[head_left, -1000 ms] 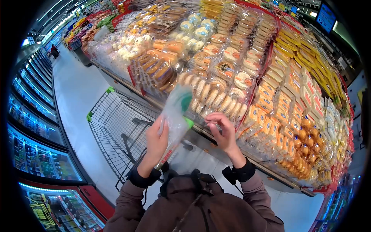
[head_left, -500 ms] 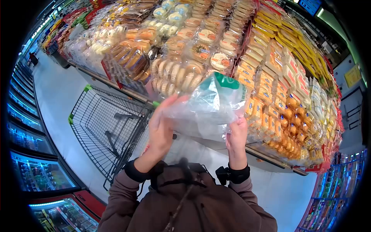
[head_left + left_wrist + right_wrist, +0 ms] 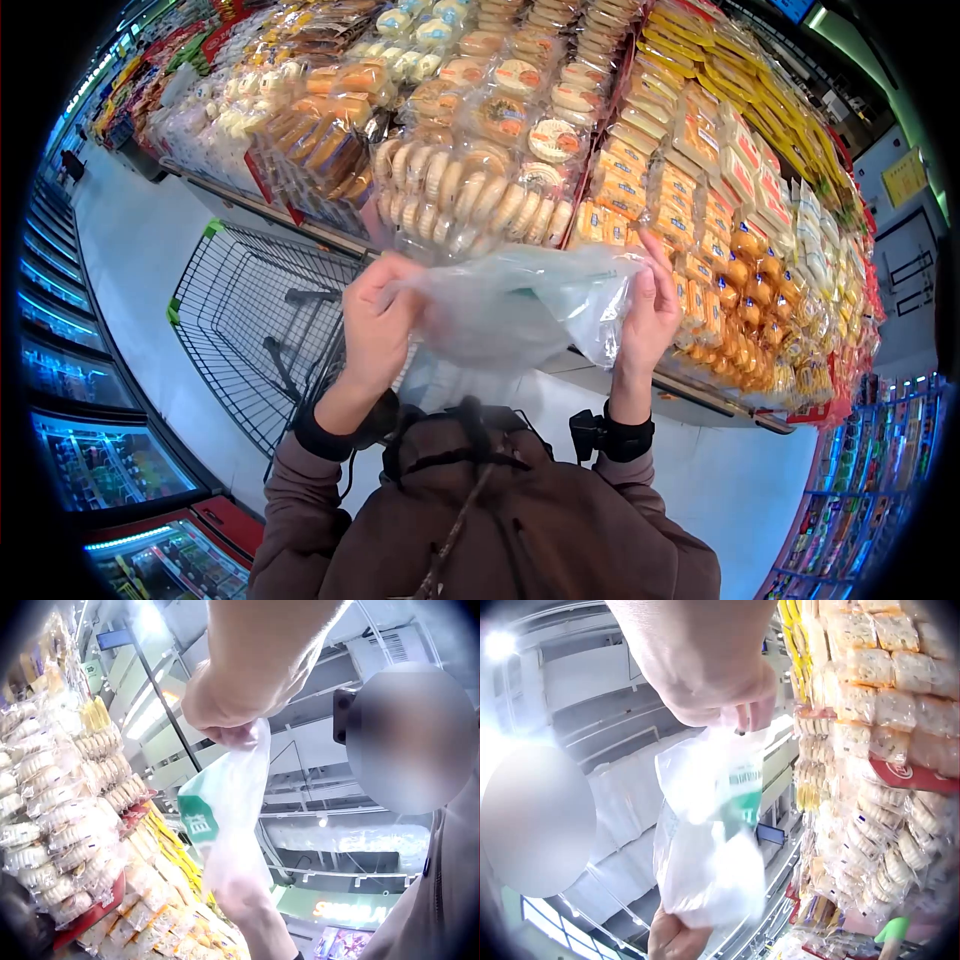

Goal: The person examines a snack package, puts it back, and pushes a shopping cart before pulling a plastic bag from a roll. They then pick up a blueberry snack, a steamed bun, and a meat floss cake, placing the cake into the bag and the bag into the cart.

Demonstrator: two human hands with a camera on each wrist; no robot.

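A thin translucent plastic bag (image 3: 500, 305) stretches between my two hands in front of my chest. Its left end is pinched by my left hand (image 3: 378, 325). At the opposite end, my right hand (image 3: 652, 315) grips the bag near its rim, with the thumb and fingers pointing up. Green print shows on the bag (image 3: 234, 799) in the left wrist view, and a green patch with small lettering is on the bag (image 3: 712, 840) in the right wrist view. The bag looks flat, with nothing visible inside.
Ahead slopes a display of wrapped pastries (image 3: 470, 200), with orange-labelled packs (image 3: 620, 175) and yellow packs (image 3: 690, 50) to the right. A wire shopping cart (image 3: 245, 300) stands at my left. Glass-door coolers (image 3: 110, 450) line the far left.
My right hand has taken hold of the bag, which the left hand alone held at first. The bag is now spread sideways between both hands, and the head view has shifted right.
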